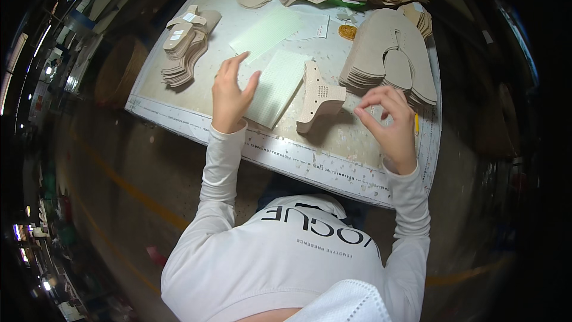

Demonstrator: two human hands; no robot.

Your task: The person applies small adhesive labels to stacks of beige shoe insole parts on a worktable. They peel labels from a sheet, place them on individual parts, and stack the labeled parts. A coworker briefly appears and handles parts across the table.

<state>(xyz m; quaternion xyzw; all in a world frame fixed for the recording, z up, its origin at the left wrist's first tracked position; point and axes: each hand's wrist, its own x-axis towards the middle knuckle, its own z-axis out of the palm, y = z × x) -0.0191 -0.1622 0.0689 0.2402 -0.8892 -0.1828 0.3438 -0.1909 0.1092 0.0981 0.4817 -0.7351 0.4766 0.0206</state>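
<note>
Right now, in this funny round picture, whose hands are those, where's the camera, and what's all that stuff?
There's no robot here: the left hand and right hand belong to one person in white sleeves. The camera sits on that person's head, looking down. Its wide fisheye lens makes straight edges bend.

On the table are pale green sheets, stacks of flat beige pieces and a yellowish coil. A beige part with little holes stands out between the hands.

The left hand is open and seems to hold nothing. The right hand's thumb and finger curl close together; I can't tell whether they pinch something tiny.
</note>
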